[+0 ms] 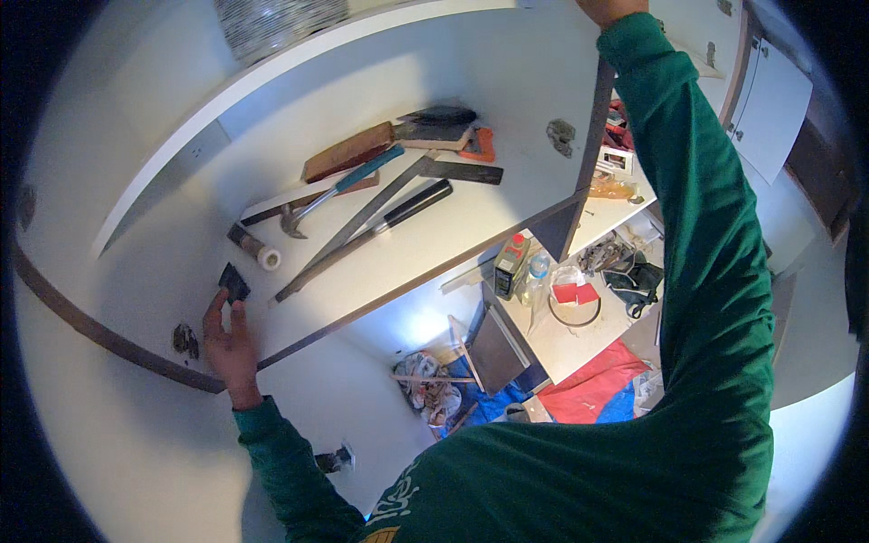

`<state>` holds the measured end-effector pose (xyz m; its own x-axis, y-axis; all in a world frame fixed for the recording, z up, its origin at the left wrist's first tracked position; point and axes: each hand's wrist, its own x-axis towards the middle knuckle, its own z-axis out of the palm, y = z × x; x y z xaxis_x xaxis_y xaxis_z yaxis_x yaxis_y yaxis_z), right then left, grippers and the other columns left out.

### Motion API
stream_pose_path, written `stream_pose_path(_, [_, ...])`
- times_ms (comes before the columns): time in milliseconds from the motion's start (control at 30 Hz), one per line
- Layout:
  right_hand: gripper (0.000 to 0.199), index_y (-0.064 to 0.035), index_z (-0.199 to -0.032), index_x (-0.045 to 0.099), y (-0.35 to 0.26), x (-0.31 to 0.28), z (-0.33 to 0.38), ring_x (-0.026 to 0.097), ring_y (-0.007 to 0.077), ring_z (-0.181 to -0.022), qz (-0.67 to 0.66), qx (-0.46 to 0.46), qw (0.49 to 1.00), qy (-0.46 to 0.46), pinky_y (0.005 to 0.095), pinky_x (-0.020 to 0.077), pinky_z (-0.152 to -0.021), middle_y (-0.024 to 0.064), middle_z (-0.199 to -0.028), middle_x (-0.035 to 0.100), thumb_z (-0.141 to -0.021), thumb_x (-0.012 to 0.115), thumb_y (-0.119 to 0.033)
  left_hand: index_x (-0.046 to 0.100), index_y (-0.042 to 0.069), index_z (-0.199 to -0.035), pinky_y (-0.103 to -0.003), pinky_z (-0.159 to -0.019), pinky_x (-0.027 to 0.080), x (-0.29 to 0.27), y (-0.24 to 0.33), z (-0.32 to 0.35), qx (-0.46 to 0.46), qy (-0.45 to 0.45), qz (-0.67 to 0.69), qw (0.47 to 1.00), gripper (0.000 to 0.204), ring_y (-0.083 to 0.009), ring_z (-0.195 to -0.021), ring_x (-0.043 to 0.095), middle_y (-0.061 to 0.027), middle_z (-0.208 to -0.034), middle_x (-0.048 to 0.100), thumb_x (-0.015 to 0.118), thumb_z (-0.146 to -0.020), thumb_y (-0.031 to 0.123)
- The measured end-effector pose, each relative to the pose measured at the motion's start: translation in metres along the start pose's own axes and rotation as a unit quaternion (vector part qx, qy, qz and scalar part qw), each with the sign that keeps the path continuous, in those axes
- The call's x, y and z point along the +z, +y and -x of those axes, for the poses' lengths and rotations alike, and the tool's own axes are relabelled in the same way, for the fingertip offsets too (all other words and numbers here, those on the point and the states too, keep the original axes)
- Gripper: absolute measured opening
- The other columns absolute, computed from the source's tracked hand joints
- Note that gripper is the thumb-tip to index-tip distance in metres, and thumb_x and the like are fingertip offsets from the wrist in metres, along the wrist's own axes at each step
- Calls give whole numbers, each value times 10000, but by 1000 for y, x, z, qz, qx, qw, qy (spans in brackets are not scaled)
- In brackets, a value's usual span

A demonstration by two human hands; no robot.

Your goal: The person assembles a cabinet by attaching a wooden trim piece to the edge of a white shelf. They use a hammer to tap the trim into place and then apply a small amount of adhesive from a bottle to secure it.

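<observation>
A small dark flat piece (pixel 234 282) is right at the fingertips of the left hand (pixel 231 339), near the end of a pale shelf (pixel 380 267). Those fingers are close together at its lower edge, suggesting careful fingertip handling; whether they grip it or merely touch it, I cannot tell.

Just beyond the fingertips lies a mallet (pixel 269 259) with a round white face. Farther off to their right, a claw hammer (pixel 291 217) with a blue handle and a long tool with a black grip (pixel 418 204) lie flat, perhaps so they stay within reach. A wooden block (pixel 351 151) sits deeper in, beyond the claw hammer.

Well to the right of the left fingers and lower down, a canister (pixel 512 267) stands upright, probably to avoid spilling.

The right hand (pixel 614 9) is raised, perhaps for support; its fingers are out of frame, so their state is unknown.
</observation>
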<state>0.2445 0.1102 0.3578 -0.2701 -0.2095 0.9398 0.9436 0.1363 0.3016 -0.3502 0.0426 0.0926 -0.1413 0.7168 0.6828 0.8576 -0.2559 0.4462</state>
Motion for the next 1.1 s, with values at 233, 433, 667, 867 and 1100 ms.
stream_pose_path(233, [529,-123,-1471,443,-9,-69,47,370,330,-1407,-311,175,933,-38,385,309,-1145,183,-1507,422,-956,568,-112,622,-5,-1238,-408,-1007,434,0,6,1,20,14,-70,997,364,-328,-1168,587,-194,-1242,630,586,-985,255])
stream_pose_path(433, [232,11,-989,683,-54,-148,241,588,110,-816,-316,576,752,-47,261,466,-733,50,-883,679,-971,589,-201,618,-21,-1230,-402,-993,445,10,-10,-6,43,5,-76,996,377,-315,-1127,602,-198,-1222,635,592,-983,263])
stream_pose_path(667, [268,-31,-1127,630,-110,-138,334,615,191,-917,-355,600,714,-67,290,505,-806,90,-1056,638,-875,700,-90,595,-34,-1248,-391,-1026,408,8,-7,-1,27,18,-33,999,407,-273,-1158,554,-165,-1247,605,598,-979,272])
stream_pose_path(867, [368,-2,-1091,603,-115,-120,344,620,291,-914,-342,524,779,-36,352,513,-787,167,-1058,612,-764,771,8,575,-23,-1289,-387,-1053,387,8,3,-3,29,2,-80,996,443,-272,-1207,533,-152,-1307,587,599,-980,294])
stream_pose_path(1100, [353,31,-1072,588,-119,-116,349,610,363,-902,-312,504,804,-47,385,520,-768,208,-1047,595,-759,752,32,567,-20,-1306,-392,-1074,375,7,7,-2,11,-27,-74,997,470,-271,-1235,522,-150,-1344,568,602,-978,314])
